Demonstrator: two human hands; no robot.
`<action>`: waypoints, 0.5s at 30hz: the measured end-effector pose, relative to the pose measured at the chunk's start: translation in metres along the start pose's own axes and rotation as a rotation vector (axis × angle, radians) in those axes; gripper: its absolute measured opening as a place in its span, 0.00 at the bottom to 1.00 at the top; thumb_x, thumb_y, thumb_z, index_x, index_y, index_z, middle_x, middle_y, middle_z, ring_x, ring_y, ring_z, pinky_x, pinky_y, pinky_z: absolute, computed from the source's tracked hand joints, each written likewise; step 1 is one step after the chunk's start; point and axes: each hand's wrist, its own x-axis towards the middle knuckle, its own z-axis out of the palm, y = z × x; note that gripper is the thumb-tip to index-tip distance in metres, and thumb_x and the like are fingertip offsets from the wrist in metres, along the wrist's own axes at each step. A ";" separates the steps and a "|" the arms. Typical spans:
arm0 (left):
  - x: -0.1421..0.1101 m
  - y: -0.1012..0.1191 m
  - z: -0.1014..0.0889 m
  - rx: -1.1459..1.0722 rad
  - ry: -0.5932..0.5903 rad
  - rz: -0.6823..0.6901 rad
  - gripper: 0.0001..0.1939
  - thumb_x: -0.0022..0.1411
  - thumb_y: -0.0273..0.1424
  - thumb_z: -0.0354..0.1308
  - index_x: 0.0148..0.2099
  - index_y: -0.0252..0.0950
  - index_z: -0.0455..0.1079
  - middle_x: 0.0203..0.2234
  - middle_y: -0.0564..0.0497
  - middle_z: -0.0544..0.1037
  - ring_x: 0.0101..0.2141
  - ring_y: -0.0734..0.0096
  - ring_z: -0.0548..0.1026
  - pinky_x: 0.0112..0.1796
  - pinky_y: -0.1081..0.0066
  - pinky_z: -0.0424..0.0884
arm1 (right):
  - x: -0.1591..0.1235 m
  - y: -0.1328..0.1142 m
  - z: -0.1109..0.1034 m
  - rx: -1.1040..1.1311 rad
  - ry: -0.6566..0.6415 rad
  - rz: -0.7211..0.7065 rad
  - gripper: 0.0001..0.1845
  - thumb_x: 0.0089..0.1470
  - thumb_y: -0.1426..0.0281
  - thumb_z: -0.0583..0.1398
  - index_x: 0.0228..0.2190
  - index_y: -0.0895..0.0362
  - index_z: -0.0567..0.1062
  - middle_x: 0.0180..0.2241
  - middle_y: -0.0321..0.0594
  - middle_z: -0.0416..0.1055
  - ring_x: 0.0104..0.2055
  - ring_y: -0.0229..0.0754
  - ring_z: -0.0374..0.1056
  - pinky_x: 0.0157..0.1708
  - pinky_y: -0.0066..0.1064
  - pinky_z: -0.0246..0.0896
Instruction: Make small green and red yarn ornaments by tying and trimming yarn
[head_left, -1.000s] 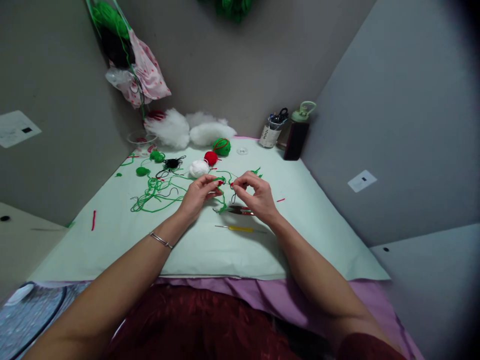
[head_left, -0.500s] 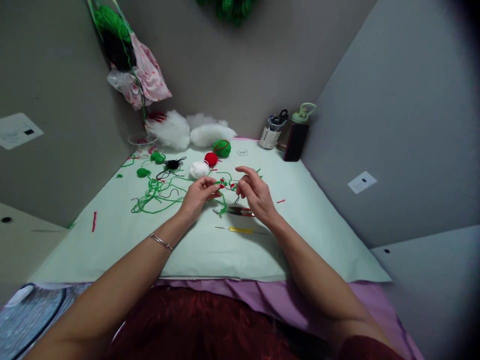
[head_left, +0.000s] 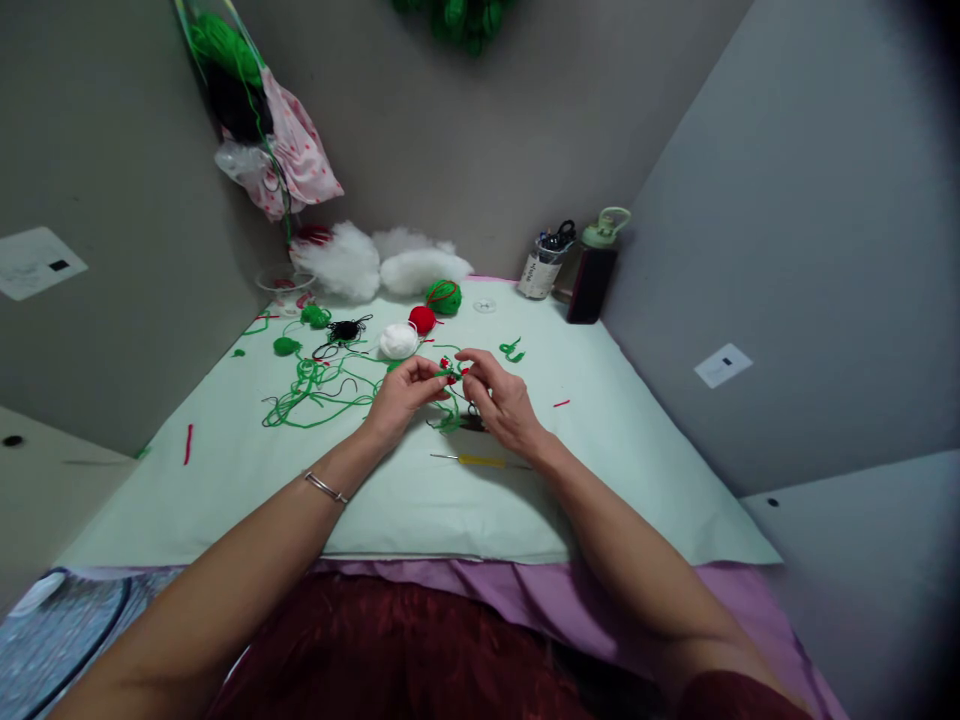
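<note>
My left hand [head_left: 403,393] and my right hand [head_left: 501,396] meet over the pale green table cover [head_left: 615,460], fingertips pinched together on a small green and red yarn piece [head_left: 448,374]. Green yarn trails from that piece down to the cover and left into a loose tangle of green yarn [head_left: 313,390]. A silver bangle [head_left: 324,487] sits on my left wrist. Under my right hand lie small scissors [head_left: 471,423], partly hidden. A yellow-handled crochet hook [head_left: 480,460] lies just in front of both hands.
Behind the hands sit a white yarn ball [head_left: 397,339], a red ball [head_left: 422,318], a green ball [head_left: 444,296] and black yarn [head_left: 345,327]. White stuffing [head_left: 375,262] lies at the back. A jar of tools [head_left: 543,264] and a dark bottle [head_left: 592,270] stand back right. A bag [head_left: 262,130] hangs at the left wall.
My right hand opened and lifted half a second ago, then came back left and down to pinch the yarn piece beside my left fingers. It now covers most of the scissors.
</note>
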 end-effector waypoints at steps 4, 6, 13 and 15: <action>0.000 0.000 0.000 0.001 0.001 -0.005 0.16 0.49 0.35 0.72 0.35 0.34 0.70 0.28 0.55 0.74 0.30 0.76 0.74 0.39 0.70 0.76 | 0.001 -0.001 -0.002 -0.011 0.012 0.014 0.15 0.64 0.71 0.50 0.50 0.54 0.67 0.26 0.32 0.66 0.27 0.37 0.61 0.34 0.29 0.58; 0.000 0.001 0.000 0.001 0.004 -0.008 0.16 0.49 0.35 0.72 0.35 0.34 0.70 0.28 0.56 0.74 0.30 0.76 0.74 0.39 0.70 0.76 | 0.001 -0.001 -0.002 -0.012 0.009 0.018 0.15 0.63 0.71 0.50 0.50 0.54 0.67 0.26 0.32 0.66 0.26 0.37 0.61 0.34 0.29 0.58; 0.000 0.001 -0.001 0.009 -0.003 0.002 0.16 0.50 0.35 0.71 0.35 0.34 0.70 0.29 0.55 0.74 0.30 0.75 0.76 0.39 0.68 0.77 | 0.000 -0.003 -0.002 -0.047 0.006 0.014 0.15 0.63 0.71 0.50 0.50 0.55 0.68 0.25 0.32 0.66 0.26 0.37 0.62 0.33 0.28 0.57; 0.000 0.000 -0.001 0.011 0.004 0.011 0.15 0.50 0.35 0.71 0.35 0.34 0.70 0.29 0.55 0.74 0.30 0.75 0.76 0.39 0.68 0.77 | 0.000 -0.003 -0.002 -0.075 0.006 0.005 0.15 0.63 0.71 0.50 0.50 0.56 0.68 0.25 0.32 0.66 0.26 0.37 0.62 0.32 0.28 0.57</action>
